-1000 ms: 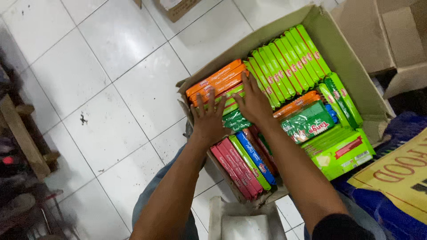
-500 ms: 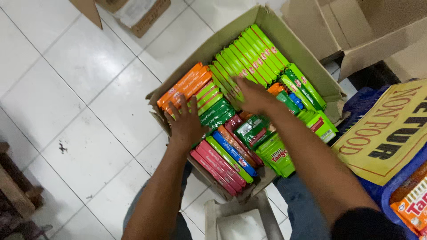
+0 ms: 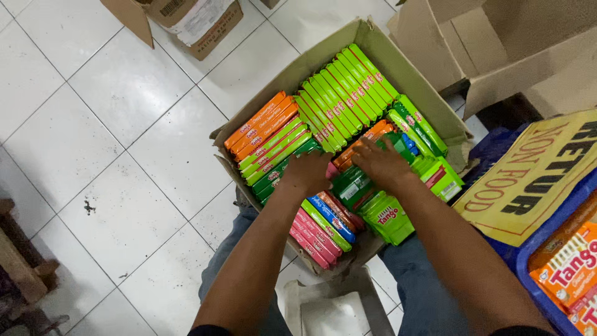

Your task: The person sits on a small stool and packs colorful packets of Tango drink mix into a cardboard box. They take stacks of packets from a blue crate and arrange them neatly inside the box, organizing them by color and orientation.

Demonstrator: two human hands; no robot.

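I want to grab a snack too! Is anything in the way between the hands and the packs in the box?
Nothing visible is. Left hand and right hand already rest right on the snack packs inside the open cardboard box; no lid or flap covers them.

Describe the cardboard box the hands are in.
The cardboard box is brown, worn, open-topped, flaps folded out. It rests tilted on the person's knees above the white tiled floor. Orange, green, pink and blue packets stand packed in rows. The left hand and right hand press among them.
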